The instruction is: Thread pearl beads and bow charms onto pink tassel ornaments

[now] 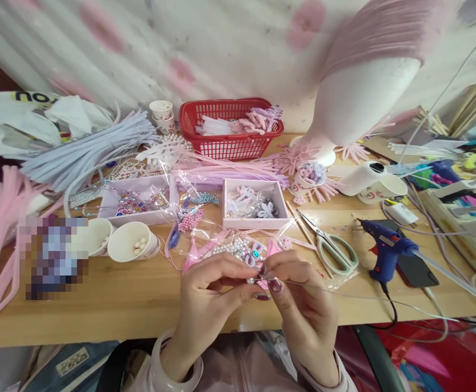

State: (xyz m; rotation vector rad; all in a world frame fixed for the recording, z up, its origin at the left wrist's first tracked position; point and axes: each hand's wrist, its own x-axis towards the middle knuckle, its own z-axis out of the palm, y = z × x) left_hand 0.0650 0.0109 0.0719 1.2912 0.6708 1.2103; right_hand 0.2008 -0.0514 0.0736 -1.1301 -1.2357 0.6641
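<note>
My left hand (pixel 211 291) and my right hand (pixel 303 299) meet above the front edge of the wooden table (pixel 131 305). Both pinch at a small pearl bead (pixel 251 281) between their fingertips. A thin clear wire (pixel 364 298) runs from the pinch out to the right. Just behind my fingers lies a clear bag of pearl beads (pixel 238 249) with pink ribbon.
Green-handled scissors (pixel 335 250) and a blue glue gun (pixel 387 247) lie to the right beside a dark phone (pixel 419 271). Two pink trays (pixel 254 206) of decorations, paper cups (pixel 134 242), a red basket (pixel 229 128), pipe cleaner bundles (pixel 82 147) and a white foam form (pixel 356 103) crowd the back.
</note>
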